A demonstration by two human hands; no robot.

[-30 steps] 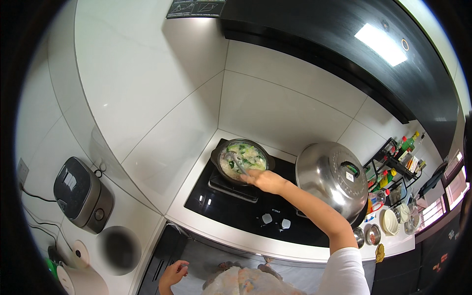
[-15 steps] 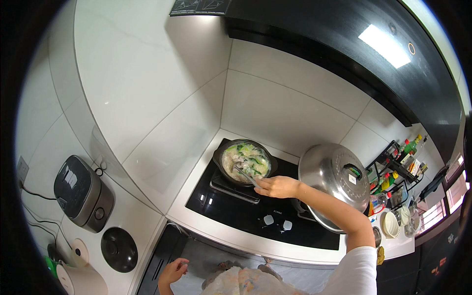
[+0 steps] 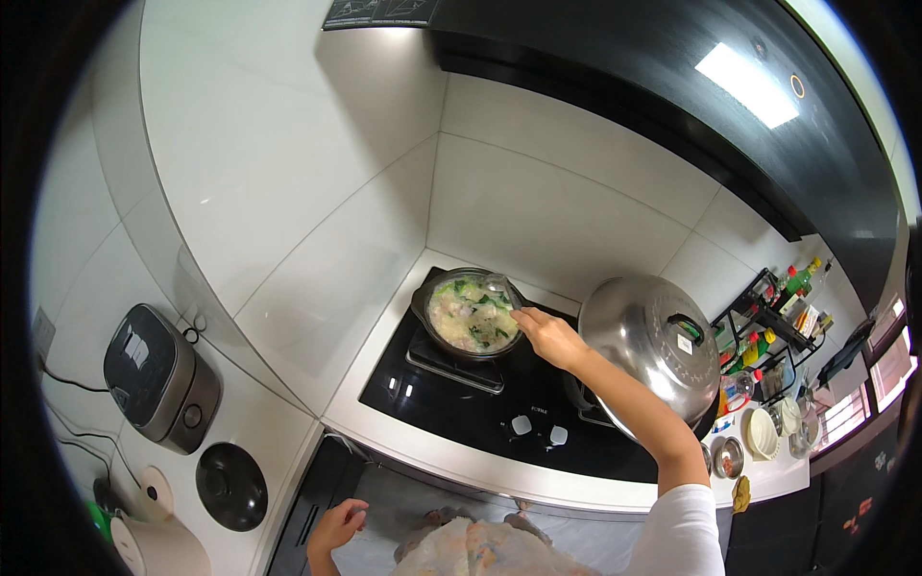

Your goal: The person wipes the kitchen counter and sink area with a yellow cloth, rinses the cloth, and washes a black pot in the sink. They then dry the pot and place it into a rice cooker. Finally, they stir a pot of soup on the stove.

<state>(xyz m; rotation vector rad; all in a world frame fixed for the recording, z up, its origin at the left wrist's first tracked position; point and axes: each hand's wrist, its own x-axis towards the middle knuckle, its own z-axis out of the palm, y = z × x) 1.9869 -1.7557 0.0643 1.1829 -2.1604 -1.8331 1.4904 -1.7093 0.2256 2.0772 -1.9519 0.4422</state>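
Observation:
A dark pot [image 3: 421,305] full of pale stew with green leaves stands on the left burner of the black hob [image 3: 432,403]. My right hand [image 3: 544,338] reaches over the hob, its fingertips at the pot's right rim. A glassy piece [image 3: 495,284] shows at the rim just past the fingers; whether the hand grips it is unclear. My left hand [image 3: 336,526] hangs low by the counter's front edge, fingers apart and holding nothing.
A big domed steel lid [image 3: 653,346] covers the right burner beside my forearm. A rice cooker [image 3: 158,379] and a black round lid [image 3: 230,485] sit on the left counter. A rack of bottles [image 3: 778,317] and small bowls [image 3: 764,432] stand at the right. A dark hood [image 3: 624,67] hangs above.
My right hand was over the middle of the pot, then drew back toward the right; now it rests at the pot's right rim. The left hand has barely moved.

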